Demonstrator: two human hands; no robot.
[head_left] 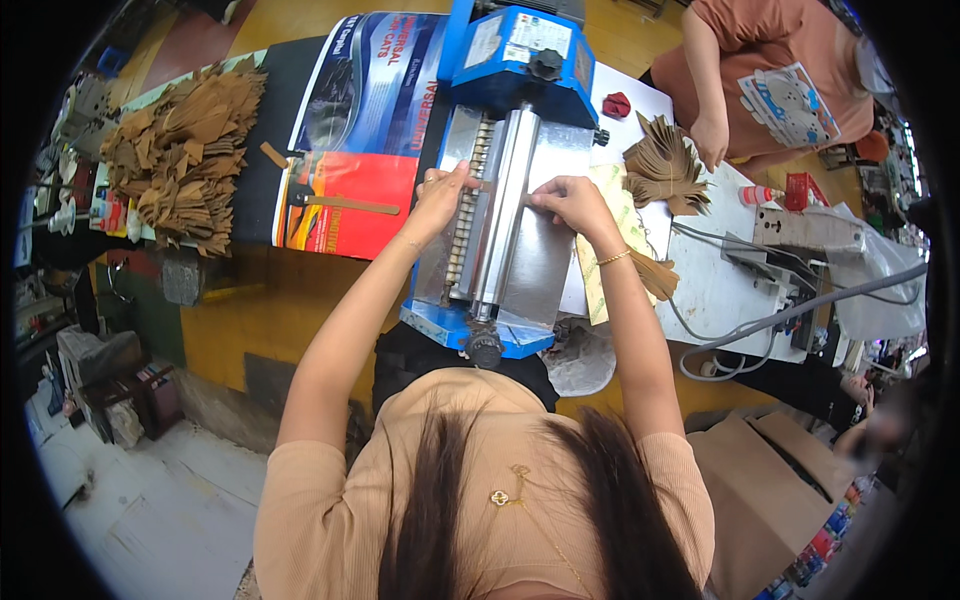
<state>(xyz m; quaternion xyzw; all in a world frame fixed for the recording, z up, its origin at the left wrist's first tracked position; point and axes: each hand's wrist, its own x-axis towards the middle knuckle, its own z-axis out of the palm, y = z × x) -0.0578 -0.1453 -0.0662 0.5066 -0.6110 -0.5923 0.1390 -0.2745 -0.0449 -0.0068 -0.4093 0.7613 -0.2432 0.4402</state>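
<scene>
Heap of brown leather cut-outs (185,150) well to the left of the blue roller machine (510,200), piled on the desk (700,290). Nearer the machine, just left of it, a glossy printed sheet (360,130) with one long brown strip (350,205) lying flat across it.

Left hand (440,195) at the machine's left edge, over the ribbed roller. Thumb and forefinger nearly closed, pinching the near end of a small thin strip (487,184) that reaches toward the steel bar; other fingers loosely curled. Small strip itself on top of the machine, between the two hands, right at the rollers.

Looks light, thin and floppy, probably leather or board: likely bends if held by one end only, so best taken at both ends and kept taut and flat, with fingertips well clear of the roller nip. Not fragile by the look of it, nor slippery.

Right hand (570,200) on the machine's right side, fingers bent, tips pressed down on the metal plate beside the bar. Cannot tell whether it grips the strip's far end or only steadies it.

Just right of the machine, a fanned bundle of brown pieces (660,165), with a co-worker's hand (710,140) at its far side.
</scene>
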